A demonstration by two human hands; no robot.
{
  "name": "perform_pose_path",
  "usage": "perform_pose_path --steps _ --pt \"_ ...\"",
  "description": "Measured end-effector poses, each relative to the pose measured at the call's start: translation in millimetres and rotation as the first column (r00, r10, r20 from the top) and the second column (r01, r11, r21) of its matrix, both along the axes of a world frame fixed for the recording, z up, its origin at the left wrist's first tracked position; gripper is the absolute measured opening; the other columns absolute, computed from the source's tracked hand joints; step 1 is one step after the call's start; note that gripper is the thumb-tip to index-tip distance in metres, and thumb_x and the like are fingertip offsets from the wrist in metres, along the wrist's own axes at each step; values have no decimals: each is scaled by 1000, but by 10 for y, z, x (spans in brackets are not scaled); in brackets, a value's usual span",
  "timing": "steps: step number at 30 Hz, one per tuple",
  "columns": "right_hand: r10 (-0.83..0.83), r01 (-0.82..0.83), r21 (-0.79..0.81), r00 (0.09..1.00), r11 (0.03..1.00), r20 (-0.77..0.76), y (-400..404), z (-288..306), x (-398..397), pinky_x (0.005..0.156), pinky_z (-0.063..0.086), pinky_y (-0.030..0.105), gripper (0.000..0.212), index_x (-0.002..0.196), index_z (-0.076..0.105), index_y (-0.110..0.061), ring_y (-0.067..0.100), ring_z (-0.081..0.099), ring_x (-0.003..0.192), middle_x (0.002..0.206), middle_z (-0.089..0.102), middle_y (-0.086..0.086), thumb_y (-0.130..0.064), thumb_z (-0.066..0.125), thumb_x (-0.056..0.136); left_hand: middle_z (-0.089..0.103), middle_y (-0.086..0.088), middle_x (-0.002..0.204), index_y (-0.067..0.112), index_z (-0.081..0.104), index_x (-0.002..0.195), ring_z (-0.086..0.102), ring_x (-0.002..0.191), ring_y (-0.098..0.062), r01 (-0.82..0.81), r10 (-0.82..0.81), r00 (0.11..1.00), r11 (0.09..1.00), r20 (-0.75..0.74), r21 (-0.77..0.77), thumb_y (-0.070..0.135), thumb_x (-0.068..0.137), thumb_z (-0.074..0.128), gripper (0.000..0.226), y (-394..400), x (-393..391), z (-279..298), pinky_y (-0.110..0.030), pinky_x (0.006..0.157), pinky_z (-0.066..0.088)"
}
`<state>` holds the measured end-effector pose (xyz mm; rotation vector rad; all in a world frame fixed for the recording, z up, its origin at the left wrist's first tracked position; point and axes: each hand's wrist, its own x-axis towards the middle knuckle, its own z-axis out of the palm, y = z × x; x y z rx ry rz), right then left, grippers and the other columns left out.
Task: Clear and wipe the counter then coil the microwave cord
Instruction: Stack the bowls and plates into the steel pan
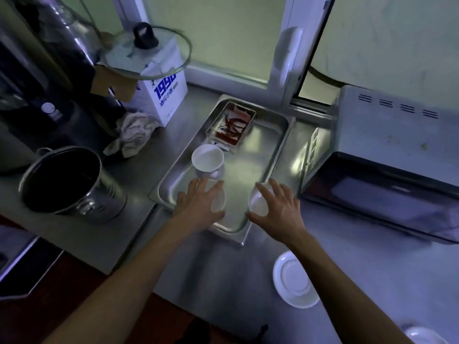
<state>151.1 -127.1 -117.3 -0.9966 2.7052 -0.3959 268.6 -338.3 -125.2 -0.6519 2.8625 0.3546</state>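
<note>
A large steel tray (280, 135) lies on the metal counter (223, 274) in the middle of the view. Inside it, my left hand (198, 204) grips a white bowl (218, 203) from above at the tray's near left. My right hand (278, 207) grips a second white bowl (255, 204) from above at the near right. A third white bowl (207, 158) stands upright farther in. Behind that lies a small steel dish of red chillies (232, 125). The microwave (387, 150) stands to the right. Its cord (323, 75) runs behind it along the wall.
An upturned white saucer (293, 279) lies on the counter near my right forearm, another white dish (422, 336) at the bottom right corner. A steel pot (67, 184) stands at left, a crumpled cloth (134, 135) and a white box (166, 95) under a glass lid (149, 53) behind it.
</note>
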Motion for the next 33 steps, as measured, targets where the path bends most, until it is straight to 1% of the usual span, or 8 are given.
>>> perform_pose_path --steps 3,7,12,16,20,24,28,33 --pt "-37 36 38 999 999 21 -289 -2 -43 112 29 52 88 154 24 -41 28 16 148 165 16 0 -74 59 80 11 -2 160 46 14 150 14 146 -31 34 -33 999 999 -13 29 69 76 62 91 -368 -230 -74 -61 105 31" --pt "-99 98 35 995 995 28 -581 -4 -81 113 29 52 88 153 26 -39 28 16 149 165 16 0 -73 60 80 8 -4 161 43 14 149 11 147 -34 104 -103 995 994 -15 34 68 77 63 90 -797 -517 -156 -62 107 31" --pt "-154 153 39 988 987 31 -814 -28 -138 114 27 54 90 152 25 -39 27 15 149 164 16 0 -75 60 78 9 -2 160 43 17 147 12 146 -34 162 -161 987 986 -22 29 67 76 65 89 -1103 -883 -172 -62 107 32" --pt "-206 204 45 978 978 44 -931 -40 -241 115 25 54 90 152 24 -39 28 14 149 164 16 0 -76 60 78 9 -3 160 46 12 144 9 148 -38 211 -210 977 976 -29 56 67 75 67 91 -1234 -1113 -264 -64 108 28" --pt "-238 236 43 969 971 63 -1006 -82 -342 114 25 54 90 152 25 -39 27 13 149 165 16 1 -75 61 78 7 -3 161 48 8 145 4 149 -40 216 -218 976 972 12 94 67 74 69 95 -1308 -1275 -422 -66 108 25" --pt "-240 239 33 967 971 83 -1075 -179 -450 114 25 55 90 152 25 -39 27 13 149 164 14 0 -74 62 78 3 -5 162 48 7 148 0 149 -41 232 -238 970 966 43 110 66 75 69 97 -1355 -1365 -546 -68 109 24" --pt "-231 230 28 966 973 113 -1149 -276 -575 115 26 58 92 153 23 -39 28 12 150 165 12 0 -73 63 78 -1 -5 163 47 5 150 -3 150 -40 249 -256 965 962 51 114 65 77 68 99 -1378 -1418 -611 -67 112 19" --pt "-235 236 9 963 972 133 -1162 -343 -645 115 27 57 92 154 24 -37 28 13 150 165 13 0 -71 64 79 -5 -5 164 41 7 154 -3 151 -37 254 -268 959 958 91 136 62 77 71 103 -1387 -1438 -664 -68 111 23"
